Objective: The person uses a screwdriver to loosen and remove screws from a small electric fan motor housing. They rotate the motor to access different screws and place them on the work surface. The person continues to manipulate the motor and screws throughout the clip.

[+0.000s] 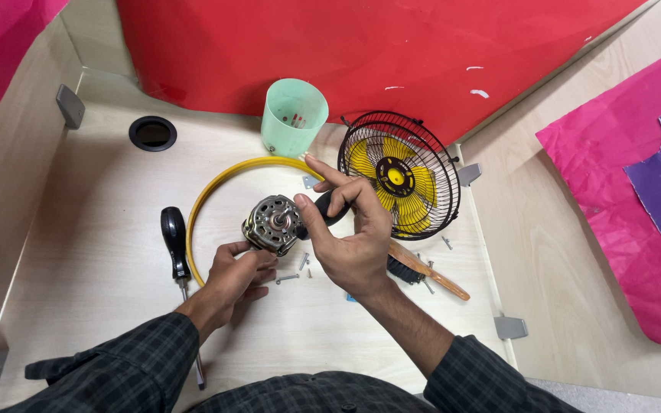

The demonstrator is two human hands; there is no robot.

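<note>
Far left on the table (78, 252), a black-handled screwdriver (174, 239) lies untouched, shaft pointing toward you. Your left hand (232, 275) cups the fan motor (272, 224) from below, fingers curled tight on its lower edge, thumb along the side; motor is held just above the table, inside the arc of the yellow ring (216, 191) lying flat behind it. Motor looks round, silvery metal casing with vent slots, shaft stub in the middle facing up at you. Your right hand (352, 237) is closed on a black tool handle (329, 208), index finger stretched out straight, tip end of the tool touching the motor's right side; tool tip itself hidden. Loose screws (292, 277) sit just under the motor. Behind: pale green cup (294, 115). Right: black wire fan guard (399, 177) with yellow blades inside, standing tilted; wooden-handled brush (426, 271) partly under your right wrist
</note>
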